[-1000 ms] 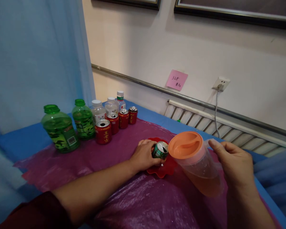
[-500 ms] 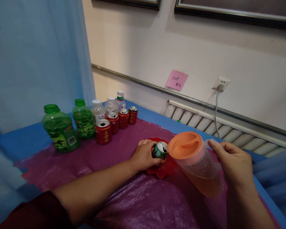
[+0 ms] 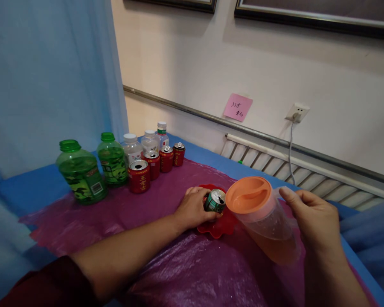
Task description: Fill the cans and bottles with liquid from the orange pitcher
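Observation:
My left hand [image 3: 196, 208] is wrapped round a green drink can [image 3: 214, 201], whose opened top tilts a little toward the right. Beneath the can lies a red scalloped dish [image 3: 219, 228]. With its fingers on the handle, my right hand [image 3: 318, 217] holds a clear pitcher [image 3: 272, 238] with an orange lid [image 3: 249, 195]. The pitcher leans left, its lid edge right by the can's opening. Brownish liquid sits in the pitcher's lower part. Whether any liquid flows between lid and can is hard to make out.
Several red cans [image 3: 139, 177] stand in a slanting row at the back left. Clear bottles with white caps [image 3: 132, 147] stand behind them, and two green jugs [image 3: 81, 172] to their left. Purple plastic sheeting [image 3: 185, 264] covers the blue table [image 3: 16, 187]. A radiator [image 3: 259, 160] runs along the wall.

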Motion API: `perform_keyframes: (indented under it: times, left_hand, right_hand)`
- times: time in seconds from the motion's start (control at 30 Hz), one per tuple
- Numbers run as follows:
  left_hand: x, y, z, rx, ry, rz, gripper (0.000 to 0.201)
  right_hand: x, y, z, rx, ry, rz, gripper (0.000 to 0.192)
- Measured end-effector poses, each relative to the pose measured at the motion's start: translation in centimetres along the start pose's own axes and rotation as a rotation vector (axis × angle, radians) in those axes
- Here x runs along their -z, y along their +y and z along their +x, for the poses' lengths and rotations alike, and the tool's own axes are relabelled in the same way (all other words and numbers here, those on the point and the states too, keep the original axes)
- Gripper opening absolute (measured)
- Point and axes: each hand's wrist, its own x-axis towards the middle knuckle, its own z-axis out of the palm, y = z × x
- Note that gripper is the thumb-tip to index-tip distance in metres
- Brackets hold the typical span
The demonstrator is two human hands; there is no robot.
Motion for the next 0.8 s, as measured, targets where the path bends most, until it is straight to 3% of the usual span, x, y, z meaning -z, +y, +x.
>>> perform_keyframes:
  times: [0.8]
  left_hand:
    - [0.0, 0.01, -0.02, -0.002, -0.003, 0.027, 0.065]
  right_hand:
    - [-0.05, -0.26, -0.13, 0.007, 0.011, -0.018, 0.053]
